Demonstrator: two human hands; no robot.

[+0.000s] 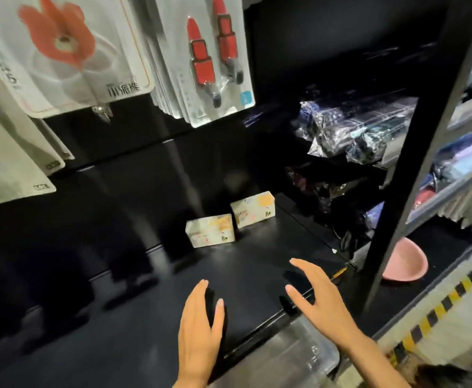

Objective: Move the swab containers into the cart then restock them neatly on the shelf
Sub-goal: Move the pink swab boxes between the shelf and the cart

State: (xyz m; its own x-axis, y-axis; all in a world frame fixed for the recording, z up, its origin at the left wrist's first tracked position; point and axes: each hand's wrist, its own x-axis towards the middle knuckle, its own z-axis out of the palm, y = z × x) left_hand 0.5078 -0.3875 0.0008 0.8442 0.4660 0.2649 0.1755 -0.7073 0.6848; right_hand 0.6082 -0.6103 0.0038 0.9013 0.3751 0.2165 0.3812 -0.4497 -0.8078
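Observation:
Two pale patterned swab containers stand at the back of a black shelf (134, 317): one (210, 230) to the left and nearer, the other (253, 210) to its right and farther back. My left hand (199, 331) hovers over the shelf's front with straight fingers and holds nothing. My right hand (317, 301) is beside it, fingers spread and empty. Both hands are well short of the containers. Below the shelf edge, a clear plastic bin (293, 357) shows between my arms.
Carded goods hang above: a pack with a red flower (61, 51) and a row of red lipstick-shaped items (215, 57). Wrapped dark packages (349, 130) fill the shelf's right side. A black upright post (413, 163) stands at right, a pink bowl (405, 260) beyond it.

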